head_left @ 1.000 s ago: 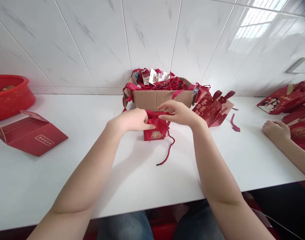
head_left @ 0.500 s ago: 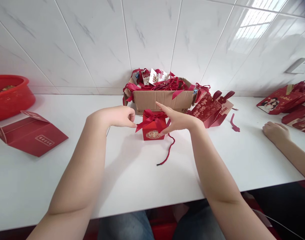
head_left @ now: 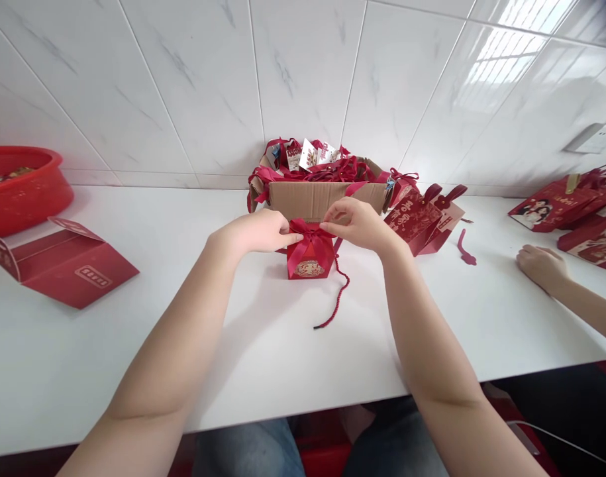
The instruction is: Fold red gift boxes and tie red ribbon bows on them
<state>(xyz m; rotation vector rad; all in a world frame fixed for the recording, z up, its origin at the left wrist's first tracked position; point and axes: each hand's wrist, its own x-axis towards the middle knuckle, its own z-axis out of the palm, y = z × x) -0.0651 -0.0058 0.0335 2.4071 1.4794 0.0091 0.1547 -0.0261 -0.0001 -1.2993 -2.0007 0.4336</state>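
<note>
A small red gift box [head_left: 310, 268] with a gold emblem stands upright on the white table in front of me. A dark red ribbon bow [head_left: 310, 237] is tied across its top. My left hand [head_left: 265, 230] pinches the bow's left loop between thumb and finger. From the other side, my right hand [head_left: 355, 222] closes its fingertips on the right loop. A twisted red cord [head_left: 338, 301] with a dark tip trails from the box's right side onto the table.
Behind the box, a cardboard carton [head_left: 327, 199] overflows with ribbons and tags. Red gift bags [head_left: 416, 222] stand right of it. On the left are a red basin [head_left: 29, 192] and a folded red box [head_left: 79, 268]. Another person's hand [head_left: 544, 268] rests at the right, near more bags [head_left: 546, 202].
Both hands have come in to the bow. My left hand has shifted from the ribbon's tail to the left loop; my right hand has closed from spread fingers onto the right loop.
</note>
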